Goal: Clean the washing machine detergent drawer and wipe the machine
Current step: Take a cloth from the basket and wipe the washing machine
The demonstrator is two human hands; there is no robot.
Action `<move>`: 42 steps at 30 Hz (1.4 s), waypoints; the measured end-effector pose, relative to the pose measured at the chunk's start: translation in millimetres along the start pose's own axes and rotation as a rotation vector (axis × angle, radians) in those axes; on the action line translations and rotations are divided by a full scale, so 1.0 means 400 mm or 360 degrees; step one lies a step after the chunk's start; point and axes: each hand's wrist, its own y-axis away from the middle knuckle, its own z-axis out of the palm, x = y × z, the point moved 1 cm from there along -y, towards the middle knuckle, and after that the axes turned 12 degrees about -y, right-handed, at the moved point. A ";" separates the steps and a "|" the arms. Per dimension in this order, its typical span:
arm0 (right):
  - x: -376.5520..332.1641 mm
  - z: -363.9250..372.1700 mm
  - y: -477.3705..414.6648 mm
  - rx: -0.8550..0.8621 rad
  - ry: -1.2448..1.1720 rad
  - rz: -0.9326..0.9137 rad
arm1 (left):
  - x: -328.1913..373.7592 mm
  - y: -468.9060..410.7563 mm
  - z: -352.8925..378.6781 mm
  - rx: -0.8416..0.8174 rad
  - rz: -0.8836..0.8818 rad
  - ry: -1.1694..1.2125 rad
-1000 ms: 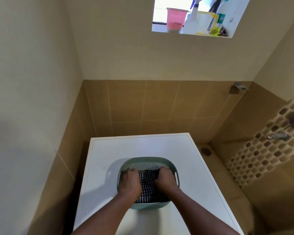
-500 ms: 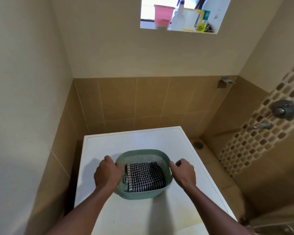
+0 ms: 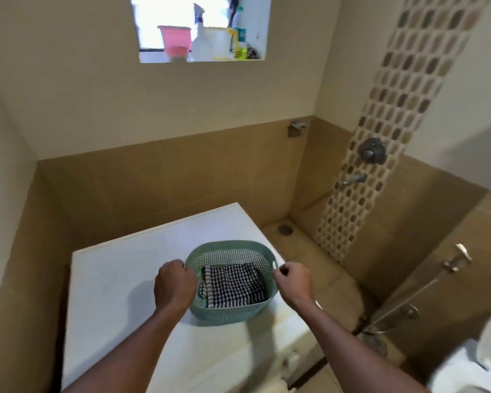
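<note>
A green perforated basket sits on the white top of the washing machine, toward its right side. A folded black-and-white checked cloth lies inside it. My left hand grips the basket's left rim with curled fingers. My right hand grips its right rim at the handle. The machine's front panel shows at the bottom edge; the detergent drawer is not clearly visible.
A wall niche above holds a pink tub, a white spray bottle and other bottles. A shower valve and tap are on the right wall. A floor drain and a toilet lie to the right.
My hands came out of the basket, off the cloth, and took hold of its two rims. The basket has shifted toward the right side of the machine top; the view turned right.
</note>
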 end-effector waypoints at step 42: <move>-0.146 -2.120 -0.200 0.1278 -0.0811 0.0002 | 2.280 0.587 -0.343 -0.0892 0.1553 0.1919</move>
